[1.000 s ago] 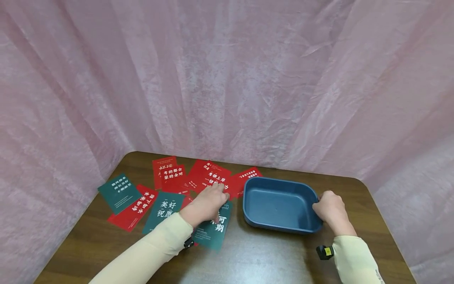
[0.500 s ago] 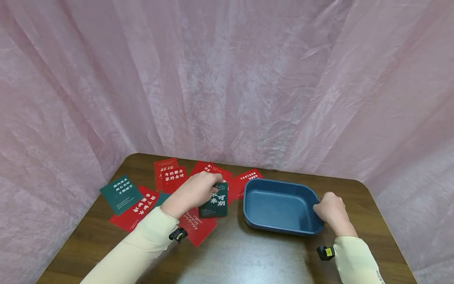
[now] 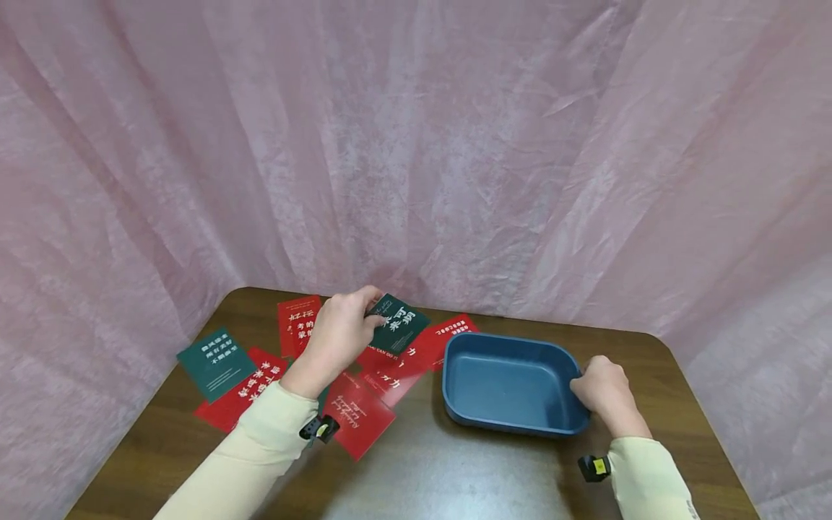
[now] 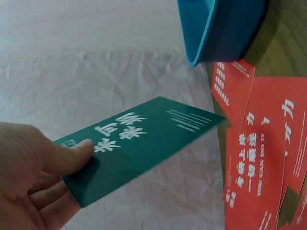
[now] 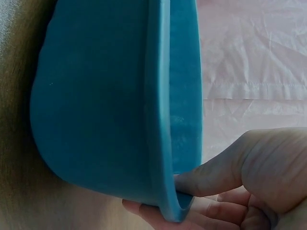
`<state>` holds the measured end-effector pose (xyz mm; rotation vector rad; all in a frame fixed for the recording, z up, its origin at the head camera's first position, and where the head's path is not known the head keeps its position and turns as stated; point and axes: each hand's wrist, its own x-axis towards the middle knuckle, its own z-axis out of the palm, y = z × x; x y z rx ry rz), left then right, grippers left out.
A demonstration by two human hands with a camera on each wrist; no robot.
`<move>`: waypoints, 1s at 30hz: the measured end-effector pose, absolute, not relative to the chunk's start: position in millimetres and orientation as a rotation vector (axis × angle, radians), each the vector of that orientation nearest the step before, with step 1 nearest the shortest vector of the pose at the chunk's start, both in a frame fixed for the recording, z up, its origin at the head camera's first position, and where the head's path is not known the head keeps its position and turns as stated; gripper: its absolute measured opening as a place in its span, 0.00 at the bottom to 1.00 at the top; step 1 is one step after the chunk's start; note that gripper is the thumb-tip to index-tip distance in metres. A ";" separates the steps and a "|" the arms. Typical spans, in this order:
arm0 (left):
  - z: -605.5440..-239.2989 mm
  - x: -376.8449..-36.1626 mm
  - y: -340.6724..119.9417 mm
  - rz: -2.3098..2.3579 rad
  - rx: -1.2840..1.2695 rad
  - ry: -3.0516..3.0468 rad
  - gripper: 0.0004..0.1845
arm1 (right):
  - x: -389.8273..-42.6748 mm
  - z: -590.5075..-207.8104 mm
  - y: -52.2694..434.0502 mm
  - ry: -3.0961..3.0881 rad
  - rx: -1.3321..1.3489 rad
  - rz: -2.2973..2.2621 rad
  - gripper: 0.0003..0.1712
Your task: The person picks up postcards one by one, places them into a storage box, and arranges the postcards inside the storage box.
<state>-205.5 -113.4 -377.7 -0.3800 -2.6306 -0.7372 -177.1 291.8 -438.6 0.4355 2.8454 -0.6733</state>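
Observation:
My left hand (image 3: 338, 328) pinches one end of a green card (image 3: 401, 328) with white lettering, raised above the red cards. In the left wrist view the thumb lies on top of this green card (image 4: 153, 143) and the fingers are beneath it. My right hand (image 3: 603, 390) grips the right end of a blue plastic basin (image 3: 507, 393) standing on the table. The right wrist view has the thumb inside the rim (image 5: 158, 120) and the fingers outside. Under and near the left hand lie several red cards (image 3: 359, 417), partly hidden by that hand and forearm.
Another green card (image 3: 217, 361) overlaps a red card (image 3: 240, 401) at the table's left side. One red card (image 3: 448, 332) lies just behind the basin's left end. A pink curtain (image 3: 416, 144) hangs behind the brown table (image 3: 468, 469).
My left hand has lifted the green card off the pile and moved it back, slightly left. A red card with cursive writing has come into view beneath. The right hand stays on the basin.

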 end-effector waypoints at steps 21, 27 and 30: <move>-408.5 -215.0 -64.1 -1.256 -0.239 -2.447 0.17 | -175.6 -442.1 284.3 2.854 0.457 -0.649 0.18; -416.4 -214.8 -36.5 -1.306 -0.260 -2.492 0.16 | -174.9 -441.8 283.5 2.861 0.469 -0.645 0.16; -419.8 -213.9 -22.7 -1.342 -0.266 -2.497 0.16 | -176.7 -441.7 282.7 2.869 0.458 -0.645 0.17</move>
